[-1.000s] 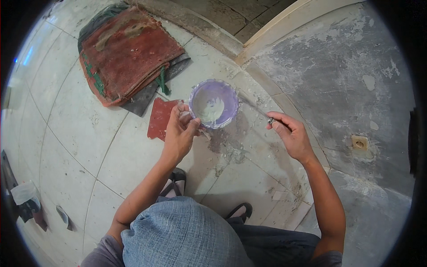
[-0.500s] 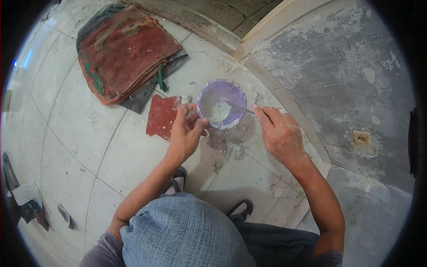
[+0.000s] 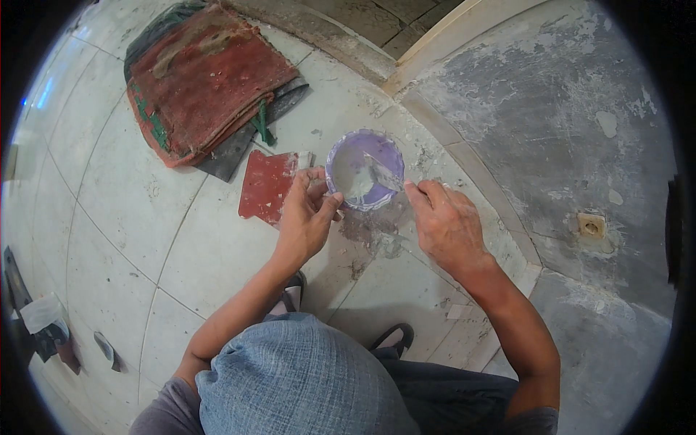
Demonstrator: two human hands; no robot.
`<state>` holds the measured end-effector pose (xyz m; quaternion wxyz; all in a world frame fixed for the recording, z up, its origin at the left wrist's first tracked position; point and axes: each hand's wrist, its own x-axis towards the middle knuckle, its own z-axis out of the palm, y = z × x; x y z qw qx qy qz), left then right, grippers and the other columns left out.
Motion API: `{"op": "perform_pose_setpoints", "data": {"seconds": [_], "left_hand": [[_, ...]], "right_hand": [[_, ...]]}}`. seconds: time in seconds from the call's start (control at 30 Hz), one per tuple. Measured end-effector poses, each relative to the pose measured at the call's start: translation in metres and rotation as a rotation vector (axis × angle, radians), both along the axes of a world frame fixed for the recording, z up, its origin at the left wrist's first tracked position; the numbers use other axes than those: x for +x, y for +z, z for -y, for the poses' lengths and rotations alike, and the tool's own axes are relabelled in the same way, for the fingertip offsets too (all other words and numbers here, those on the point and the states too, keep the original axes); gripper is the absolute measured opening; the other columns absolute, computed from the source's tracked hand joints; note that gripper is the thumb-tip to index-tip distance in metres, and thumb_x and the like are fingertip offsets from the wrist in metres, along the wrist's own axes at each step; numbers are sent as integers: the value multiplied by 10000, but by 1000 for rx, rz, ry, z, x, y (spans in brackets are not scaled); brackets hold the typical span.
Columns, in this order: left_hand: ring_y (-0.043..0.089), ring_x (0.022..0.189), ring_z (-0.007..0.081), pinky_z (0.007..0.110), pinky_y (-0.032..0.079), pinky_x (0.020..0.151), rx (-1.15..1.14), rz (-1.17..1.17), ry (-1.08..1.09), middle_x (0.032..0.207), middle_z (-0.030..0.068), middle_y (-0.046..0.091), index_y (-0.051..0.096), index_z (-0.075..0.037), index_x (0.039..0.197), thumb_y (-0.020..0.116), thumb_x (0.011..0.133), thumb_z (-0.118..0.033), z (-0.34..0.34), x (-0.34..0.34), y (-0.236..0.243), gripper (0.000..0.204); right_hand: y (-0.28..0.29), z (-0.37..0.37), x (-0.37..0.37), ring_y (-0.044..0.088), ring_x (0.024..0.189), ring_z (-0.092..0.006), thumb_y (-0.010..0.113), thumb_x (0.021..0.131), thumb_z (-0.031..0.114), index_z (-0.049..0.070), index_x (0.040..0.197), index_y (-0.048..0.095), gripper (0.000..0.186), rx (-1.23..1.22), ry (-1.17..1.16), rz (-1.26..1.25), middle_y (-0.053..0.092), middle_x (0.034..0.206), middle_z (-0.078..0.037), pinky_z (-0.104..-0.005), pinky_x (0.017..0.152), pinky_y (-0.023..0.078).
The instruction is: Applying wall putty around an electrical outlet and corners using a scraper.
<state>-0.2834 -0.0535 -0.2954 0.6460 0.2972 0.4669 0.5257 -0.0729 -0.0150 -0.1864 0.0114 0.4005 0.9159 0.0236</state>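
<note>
My left hand (image 3: pixel 310 210) grips the near left rim of a round purple tub (image 3: pixel 389 148), thumb over the edge. Pale wet paste (image 3: pixel 350 181) lies in the tub's bottom and smears its wall. From the right, my right hand (image 3: pixel 446 221) is closed round the handle of a putty knife (image 3: pixel 383 172), whose paste-coated blade lies inside the tub, turned broad side up. The handle is mostly hidden by the fingers. Just left of the tub, a red plastic scraper (image 3: pixel 266 185) rests flat on the tiles, partly behind my left hand.
A folded red sack (image 3: pixel 210 80) lies on a dark sheet at the far left. Grey patchy wall (image 3: pixel 536 130) rises on the right, with a socket (image 3: pixel 591 225) in it. Debris dots the tiled floor (image 3: pixel 210 239). Dark scraps (image 3: pixel 51 337) lie at the left edge.
My right hand has shifted slightly left and turned the putty knife, so its blade shows broad instead of edge-on. My left hand still holds the tub.
</note>
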Motion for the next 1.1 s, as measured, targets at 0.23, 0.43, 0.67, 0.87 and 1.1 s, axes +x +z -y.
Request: {"op": "perform_pose_setpoints", "data": {"seconds": [0.23,0.43,0.67,0.87,1.1], "left_hand": [[636,835,151,257,485,674,-7,12,4,998,106,647,374,-41,1231,566,943,-53,2,-1,-6,346],[616,809,136,250,492,656,-46,35,2,1033,121,627,373,-36,1200,544,927,-4,-2,-2,1,324],[618,814,140,253,491,661,-40,53,12,1036,120,628,372,-35,1205,544,932,-10,-1,-1,-4,323],[621,831,143,252,486,661,-46,139,37,1042,115,631,373,-30,1222,537,937,-12,0,0,-8,329],[623,826,140,242,477,647,-44,151,26,1036,112,640,368,-28,1250,528,940,-10,0,0,-11,349]], "right_hand": [[-5,8,-2,625,803,-262,588,805,33,-7,1119,632,319,-111,-61,-155,598,947,-100,-377,713,503],[8,-2,1,631,799,-274,603,826,53,-1,1090,649,273,-103,-116,-195,608,929,-108,-387,717,511],[14,-10,3,629,741,-282,585,858,85,13,1099,667,265,-393,-382,-414,619,834,-136,-361,693,501],[5,-8,6,527,715,-104,559,889,84,-4,1140,657,284,-604,-487,-580,626,822,-46,-265,691,446],[-5,-6,-2,495,686,-62,528,940,156,28,1203,630,310,-826,-658,-612,633,792,8,-224,641,418]]}}
